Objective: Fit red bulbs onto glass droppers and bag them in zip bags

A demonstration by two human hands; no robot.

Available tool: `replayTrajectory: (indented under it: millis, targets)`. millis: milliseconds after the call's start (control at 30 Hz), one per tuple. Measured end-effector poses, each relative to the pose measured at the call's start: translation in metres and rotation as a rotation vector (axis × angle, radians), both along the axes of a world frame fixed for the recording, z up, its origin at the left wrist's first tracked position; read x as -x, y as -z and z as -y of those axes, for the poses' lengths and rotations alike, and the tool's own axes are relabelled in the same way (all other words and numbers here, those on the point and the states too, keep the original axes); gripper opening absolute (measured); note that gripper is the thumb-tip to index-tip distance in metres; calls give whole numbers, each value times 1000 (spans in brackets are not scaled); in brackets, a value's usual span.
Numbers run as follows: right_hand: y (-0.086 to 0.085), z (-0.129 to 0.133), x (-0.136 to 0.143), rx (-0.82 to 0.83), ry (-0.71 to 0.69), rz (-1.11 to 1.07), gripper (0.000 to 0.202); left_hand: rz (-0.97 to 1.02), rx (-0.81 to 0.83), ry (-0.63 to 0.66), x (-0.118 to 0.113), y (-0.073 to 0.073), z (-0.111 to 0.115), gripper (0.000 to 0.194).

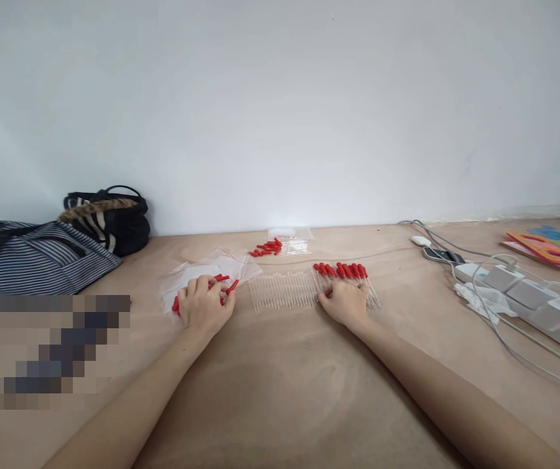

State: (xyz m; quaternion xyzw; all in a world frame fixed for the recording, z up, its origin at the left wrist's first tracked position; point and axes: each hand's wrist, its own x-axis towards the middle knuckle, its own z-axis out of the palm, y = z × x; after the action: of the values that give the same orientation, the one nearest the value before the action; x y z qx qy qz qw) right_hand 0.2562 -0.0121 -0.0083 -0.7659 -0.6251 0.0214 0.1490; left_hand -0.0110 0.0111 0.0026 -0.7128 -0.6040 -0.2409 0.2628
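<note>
My left hand (205,303) rests on a heap of small red tubes (223,278) lying over clear plastic bags (182,272). Its fingers are bent but apart, with red tubes showing between thumb and forefinger. My right hand (347,301) lies across several thin pale sticks with bulging red tips (345,270). The fingers of that hand are curled in, and what is under them is hidden. Between both hands, bare pale sticks (282,290) lie side by side in a row.
Farther back are more red pieces (267,247) and a clear bag of sticks (296,244). A striped bag (45,257) and a black bag (126,221) stand left. To the right are a power strip (524,293), cables, crumpled tissue (487,299) and colourful flat sheets (551,247).
</note>
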Motion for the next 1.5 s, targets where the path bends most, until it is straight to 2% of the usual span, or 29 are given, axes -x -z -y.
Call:
replayTrajectory:
  millis: [100,200,300,400,500,700,767,933,1133,1333,1500]
  targets:
    - [-3,-1,-1,57,10,-21,29,84,-47,266,-11,-2,13,16]
    - [-4,-2,-3,106,11,-19,31,163,126,589,-24,0,31,9]
    - [-3,-3,-5,113,0,-2,32,245,322,720,-32,6,44,5]
    - [-1,-2,-7,68,-17,16,32,312,451,707,-36,10,48,6]
    - [1,-1,-9,13,-28,17,32,358,552,701,-39,10,48,17]
    - [-3,1,-11,-44,-50,-41,29,398,630,708,-46,7,47,11]
    - [-5,6,-12,-89,-149,-60,24,410,622,682,-44,7,46,12]
    - [-9,23,-19,-147,-514,-20,15,417,598,607,-34,9,44,10]
    - [-10,24,-34,-118,-703,79,18,418,603,616,-31,7,44,10]
    - [-10,22,-38,-104,-723,83,19,432,642,619,-32,5,43,12]
    - [-8,25,-19,-151,-671,45,26,422,644,626,-34,4,44,9]
